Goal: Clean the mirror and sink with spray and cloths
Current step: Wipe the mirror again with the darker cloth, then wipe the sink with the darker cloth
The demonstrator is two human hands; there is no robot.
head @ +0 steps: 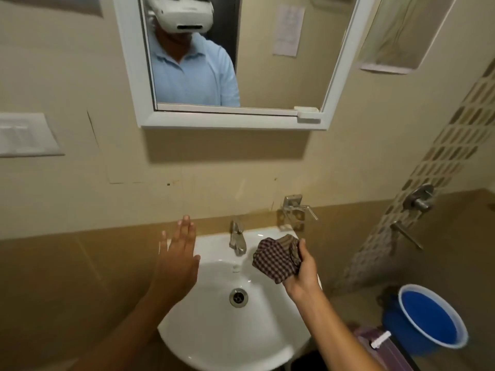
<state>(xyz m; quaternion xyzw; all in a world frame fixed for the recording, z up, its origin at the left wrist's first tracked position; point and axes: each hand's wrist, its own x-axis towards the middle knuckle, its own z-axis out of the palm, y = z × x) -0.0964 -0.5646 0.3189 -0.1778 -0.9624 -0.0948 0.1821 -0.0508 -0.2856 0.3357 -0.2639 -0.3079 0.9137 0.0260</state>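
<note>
A white sink (pixel 214 341) hangs on the wall below me, with a steel faucet (pixel 237 238) at its back and a drain (pixel 238 297) in the bowl. Above it is a white-framed mirror (pixel 278 76) showing a person in a light blue shirt with a white headset. My right hand (pixel 301 274) grips a bunched checkered cloth (pixel 276 257) over the sink's right side. My left hand (pixel 178 257) is held flat with fingers straight over the sink's left rim, holding nothing. No spray bottle is in view.
A blue bucket (pixel 428 317) stands on the floor at the lower right, beside a purple object (pixel 380 346). Wall taps (pixel 419 200) sit on the tiled right wall, and a metal bracket (pixel 294 207) is right of the faucet. A white panel (pixel 24 135) is on the left wall.
</note>
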